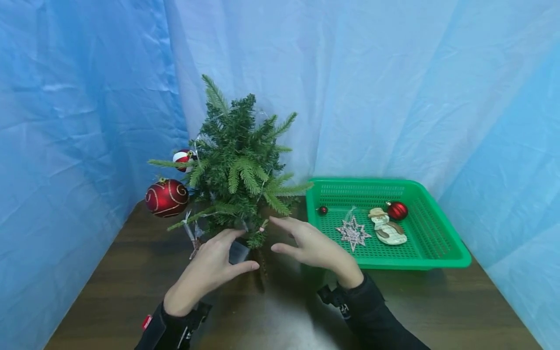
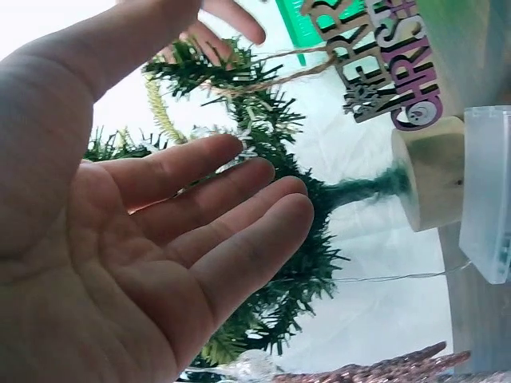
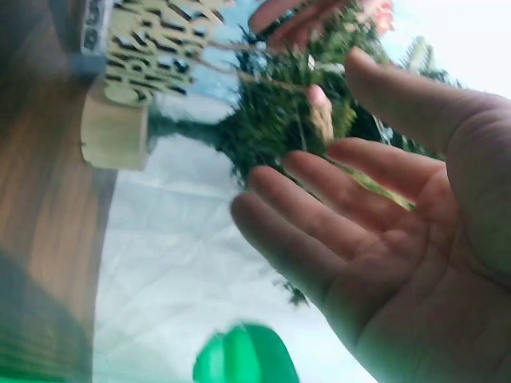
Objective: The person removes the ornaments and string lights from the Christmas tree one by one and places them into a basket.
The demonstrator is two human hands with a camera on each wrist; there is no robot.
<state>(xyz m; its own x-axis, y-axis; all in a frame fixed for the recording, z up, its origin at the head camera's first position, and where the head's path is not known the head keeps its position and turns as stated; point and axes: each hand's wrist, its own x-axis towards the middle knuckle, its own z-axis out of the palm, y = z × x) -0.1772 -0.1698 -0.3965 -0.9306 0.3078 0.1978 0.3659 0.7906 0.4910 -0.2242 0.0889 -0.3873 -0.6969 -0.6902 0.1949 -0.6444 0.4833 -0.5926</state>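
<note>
A small artificial Christmas tree stands on a round wooden base. My left hand is at its lower front left, fingers extended and thumb apart. On the opposite side, my right hand reaches toward the low branches, fingers loosely straight. Neither palm holds anything. Between the hands a cut-out wooden lettered sign hangs from a low branch on twine; the right wrist view shows the sign from its pale side. A swirl-patterned red ball and a red-and-white ball hang at the tree's left.
At the right is a green plastic basket holding a glittery star, a snowman ornament, a red ball and a tiny dark red ball. A translucent box sits by the tree base. Blue cloth surrounds the table.
</note>
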